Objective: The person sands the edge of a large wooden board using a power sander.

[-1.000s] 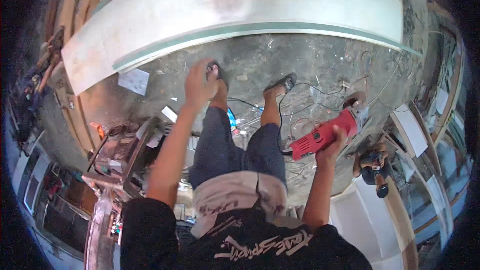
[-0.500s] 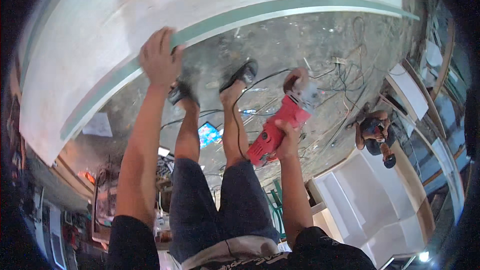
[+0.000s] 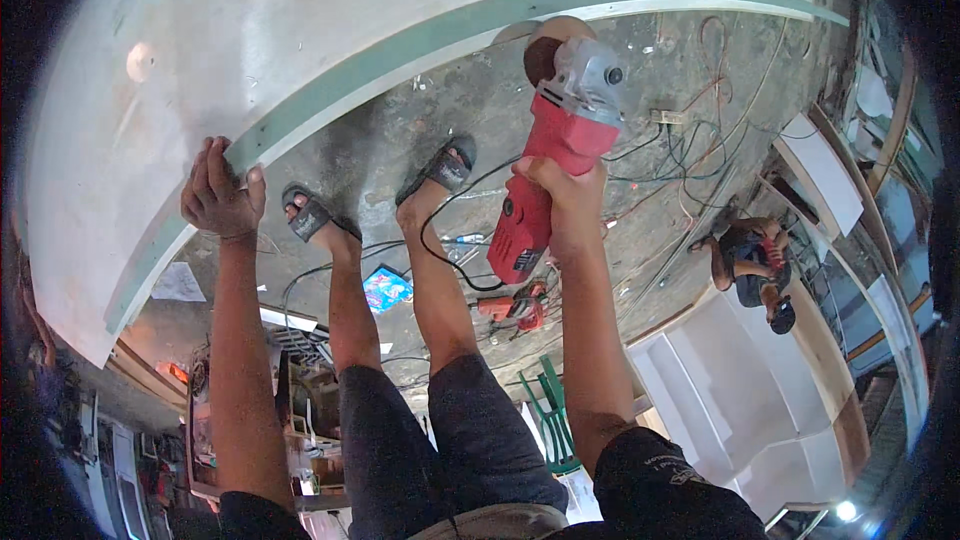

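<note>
My right hand point(image 3: 565, 205) is wrapped around the body of a red angle grinder point(image 3: 545, 175) with a silver head and a brown round disc point(image 3: 550, 45). The disc is up against the edge of a large white board point(image 3: 330, 50); whether it touches is hard to tell. A green strip point(image 3: 420, 35) runs along the board's curved edge. Over that edge at the left, my left hand point(image 3: 222, 195) rests with fingers on the board and thumb apart, holding no tool. A black cord trails from the grinder's rear.
Another red power tool point(image 3: 515, 308) lies on the concrete floor behind the grinder. Tangled cords point(image 3: 690, 155) spread at the right. Beyond them a person point(image 3: 755, 265) crouches beside white panels point(image 3: 720, 380). A green plastic chair point(image 3: 552, 415) stands near my right arm.
The grinder has swung up and slightly left, bringing its disc to the board's edge. My left hand has slid left and nearer along the edge. The second red tool has come into sight.
</note>
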### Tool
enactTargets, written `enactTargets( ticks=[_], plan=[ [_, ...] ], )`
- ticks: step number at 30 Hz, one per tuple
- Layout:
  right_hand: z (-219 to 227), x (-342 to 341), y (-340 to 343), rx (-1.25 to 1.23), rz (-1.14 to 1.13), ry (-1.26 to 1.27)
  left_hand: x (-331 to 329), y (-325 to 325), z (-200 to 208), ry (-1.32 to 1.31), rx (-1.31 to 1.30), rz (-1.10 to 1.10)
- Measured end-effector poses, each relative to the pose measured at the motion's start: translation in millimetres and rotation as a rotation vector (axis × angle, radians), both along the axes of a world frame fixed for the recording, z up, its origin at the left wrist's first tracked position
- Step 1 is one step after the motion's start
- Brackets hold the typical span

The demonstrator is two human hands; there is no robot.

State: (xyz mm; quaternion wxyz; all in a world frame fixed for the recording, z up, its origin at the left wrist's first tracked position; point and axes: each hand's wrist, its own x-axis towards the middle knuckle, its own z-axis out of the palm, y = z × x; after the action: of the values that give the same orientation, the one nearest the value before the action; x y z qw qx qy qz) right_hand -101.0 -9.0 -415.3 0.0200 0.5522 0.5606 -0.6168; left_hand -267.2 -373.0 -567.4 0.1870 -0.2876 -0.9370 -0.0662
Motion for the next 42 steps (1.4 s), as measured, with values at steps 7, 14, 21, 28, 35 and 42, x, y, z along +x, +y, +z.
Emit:
enactTargets(
  ticks=[7, 14, 21, 28, 35, 42],
  plan=[
    [-7, -5, 3, 0.03, 0.085, -0.037, -1, 3, 0, 0.067, -0.018, 0.003],
    [-8, -13, 1, 0.078, 0.106, -0.029, 0, 0, -1, 0.032, -0.011, 0.018],
    [-14, -13, -1, 0.111, 0.111, -0.014, 3, 1, 0, -0.04, -0.014, 0.036],
    [-20, -16, 1, 0.079, 0.036, 0.0, 4, -3, -5, -0.021, 0.006, 0.037],
    [-17, -16, 2, 0.02, 0.044, -0.01, 4, 0, -4, -0.024, -0.025, 0.033],
    [-11, -29, 11, 0.021, 0.055, -0.033, 4, -2, -2, -0.039, -0.005, 0.035]
  ],
)
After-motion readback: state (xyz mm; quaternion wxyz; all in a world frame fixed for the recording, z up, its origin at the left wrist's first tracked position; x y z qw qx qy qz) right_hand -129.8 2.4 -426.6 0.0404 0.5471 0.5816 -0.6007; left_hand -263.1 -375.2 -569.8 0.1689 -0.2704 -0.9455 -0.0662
